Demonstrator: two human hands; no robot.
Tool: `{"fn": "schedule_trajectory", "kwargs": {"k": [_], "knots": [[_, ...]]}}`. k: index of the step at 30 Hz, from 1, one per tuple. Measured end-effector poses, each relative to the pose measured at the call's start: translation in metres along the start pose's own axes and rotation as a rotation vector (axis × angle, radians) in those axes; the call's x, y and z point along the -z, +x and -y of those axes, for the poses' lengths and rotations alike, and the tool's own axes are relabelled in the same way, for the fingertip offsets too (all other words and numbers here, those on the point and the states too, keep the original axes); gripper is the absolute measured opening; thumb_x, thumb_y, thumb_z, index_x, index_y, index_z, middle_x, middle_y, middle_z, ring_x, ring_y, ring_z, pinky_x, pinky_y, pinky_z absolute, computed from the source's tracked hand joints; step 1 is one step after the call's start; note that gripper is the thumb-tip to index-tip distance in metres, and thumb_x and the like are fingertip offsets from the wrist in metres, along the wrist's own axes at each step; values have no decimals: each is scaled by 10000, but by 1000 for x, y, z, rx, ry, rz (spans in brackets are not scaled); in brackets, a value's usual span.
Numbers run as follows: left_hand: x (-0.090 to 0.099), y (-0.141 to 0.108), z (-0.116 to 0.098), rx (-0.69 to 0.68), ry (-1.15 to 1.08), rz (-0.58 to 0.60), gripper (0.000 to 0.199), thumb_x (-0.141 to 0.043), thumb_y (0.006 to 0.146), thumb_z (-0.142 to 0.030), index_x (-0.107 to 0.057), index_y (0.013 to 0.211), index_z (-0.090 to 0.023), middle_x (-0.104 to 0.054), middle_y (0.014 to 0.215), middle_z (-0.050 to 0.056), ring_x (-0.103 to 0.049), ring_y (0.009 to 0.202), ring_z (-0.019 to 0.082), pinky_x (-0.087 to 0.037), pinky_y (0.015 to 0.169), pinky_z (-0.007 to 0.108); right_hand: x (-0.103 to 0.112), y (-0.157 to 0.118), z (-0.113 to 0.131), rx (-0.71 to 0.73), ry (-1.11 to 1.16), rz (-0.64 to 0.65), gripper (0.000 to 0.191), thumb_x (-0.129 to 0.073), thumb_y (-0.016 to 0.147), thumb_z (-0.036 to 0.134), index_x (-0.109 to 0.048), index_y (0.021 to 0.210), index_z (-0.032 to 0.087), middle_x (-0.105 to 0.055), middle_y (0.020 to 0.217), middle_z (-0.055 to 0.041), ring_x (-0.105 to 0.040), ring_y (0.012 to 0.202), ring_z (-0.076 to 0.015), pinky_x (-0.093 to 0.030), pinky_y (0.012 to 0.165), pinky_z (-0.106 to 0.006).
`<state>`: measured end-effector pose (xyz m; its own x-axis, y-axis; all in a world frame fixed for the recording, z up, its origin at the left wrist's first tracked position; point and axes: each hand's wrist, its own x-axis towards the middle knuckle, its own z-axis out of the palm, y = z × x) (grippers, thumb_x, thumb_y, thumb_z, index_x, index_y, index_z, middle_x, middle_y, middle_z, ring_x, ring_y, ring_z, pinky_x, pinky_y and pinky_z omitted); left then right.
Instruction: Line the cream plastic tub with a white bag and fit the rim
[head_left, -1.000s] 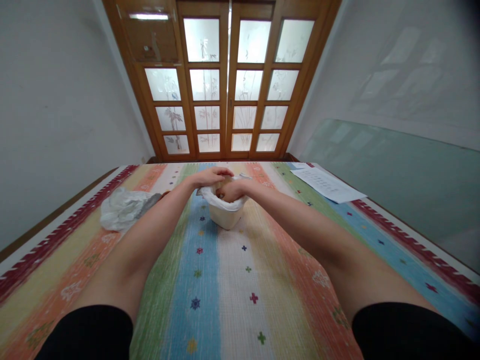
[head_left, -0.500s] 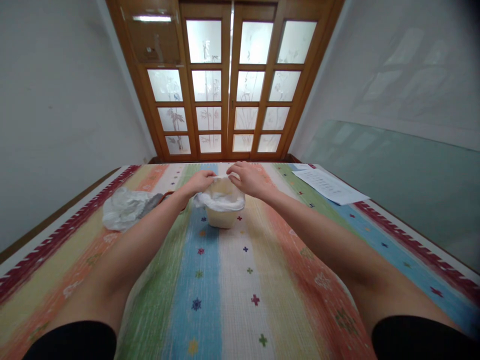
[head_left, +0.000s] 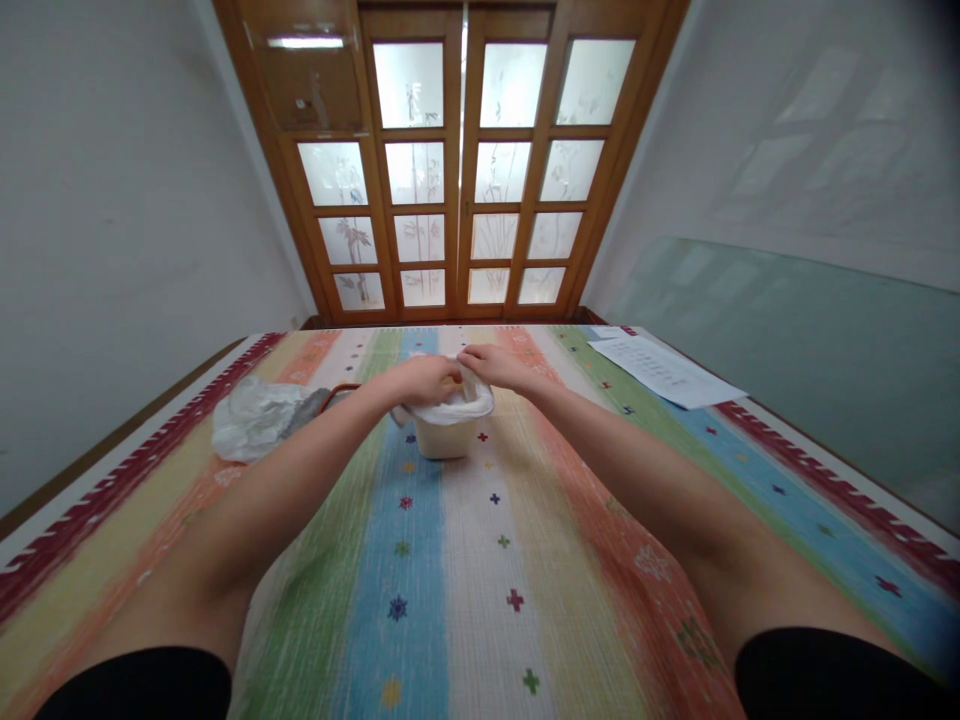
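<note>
A small cream-coloured bin (head_left: 444, 442) stands on the table with a white plastic bag (head_left: 454, 409) draped over its rim. My left hand (head_left: 429, 380) reaches across the bin's mouth, its fingers curled and pinching a fold of the bag near the far right side. Close beside it, my right hand (head_left: 491, 366) grips the bag's edge at the far right rim between thumb and fingers. The bin's inside and its left rim are largely hidden behind my left hand.
Left of the bin lies a crumpled white plastic bag (head_left: 251, 418), next to a brown-edged object (head_left: 339, 394) partly covered by my left forearm. Printed papers (head_left: 664, 370) rest at the far right of the striped tablecloth (head_left: 465, 600). Wooden glazed doors (head_left: 459, 230) stand beyond the table.
My left hand has moved right from the bin's left rim, across its opening toward my right hand. My right hand has dropped slightly, its fingers now closed on the bag's edge.
</note>
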<state>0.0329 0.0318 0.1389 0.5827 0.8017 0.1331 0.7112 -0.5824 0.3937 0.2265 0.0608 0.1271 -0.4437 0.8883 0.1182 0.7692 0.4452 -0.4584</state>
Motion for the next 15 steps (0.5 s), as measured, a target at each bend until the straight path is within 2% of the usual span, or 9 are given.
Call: {"fn": "schedule_trajectory", "kwargs": {"k": [3, 5, 9, 13, 15], "knots": [[-13, 14, 4, -12, -55, 54, 165, -709, 727, -236, -750, 887, -232, -758, 975, 87, -685, 954, 300, -475, 960, 380, -2, 2, -4, -70, 67, -28, 528, -301, 1090, 434, -715, 940, 143, -770, 1077, -117, -696, 994, -233, -472, 771, -272], [-20, 23, 7, -10, -41, 96, 126, -724, 703, -229, -729, 828, -216, -761, 950, 101, -686, 969, 311, -473, 977, 387, -6, 3, -6, -92, 131, -45, 522, -301, 1090, 444, -703, 951, 142, -765, 1104, -120, -693, 1016, -234, -483, 797, -273], [-31, 38, 13, 48, -7, 227, 106, -712, 698, -280, -735, 771, -207, -776, 934, 124, -701, 967, 331, -481, 989, 409, -17, 3, -9, -35, 283, -69, 449, -329, 1089, 428, -681, 1022, 158, -746, 1190, -109, -676, 1103, -221, -485, 943, -286], [-35, 44, 19, 33, 17, 365, 312, -675, 728, -342, -786, 988, -211, -782, 1157, 113, -697, 1066, 304, -481, 1021, 378, -25, 6, -14, -46, 355, -154, 421, -350, 1082, 432, -684, 1045, 177, -730, 1238, -111, -657, 1157, -234, -468, 1039, -338], [-36, 45, 20, 4, 68, 407, 369, -673, 724, -334, -787, 1053, -210, -779, 1195, 95, -692, 1086, 282, -488, 1011, 346, -26, 8, -16, -23, 359, -175, 390, -384, 1070, 426, -688, 1059, 183, -736, 1213, -105, -660, 1132, -240, -474, 1044, -366]]}}
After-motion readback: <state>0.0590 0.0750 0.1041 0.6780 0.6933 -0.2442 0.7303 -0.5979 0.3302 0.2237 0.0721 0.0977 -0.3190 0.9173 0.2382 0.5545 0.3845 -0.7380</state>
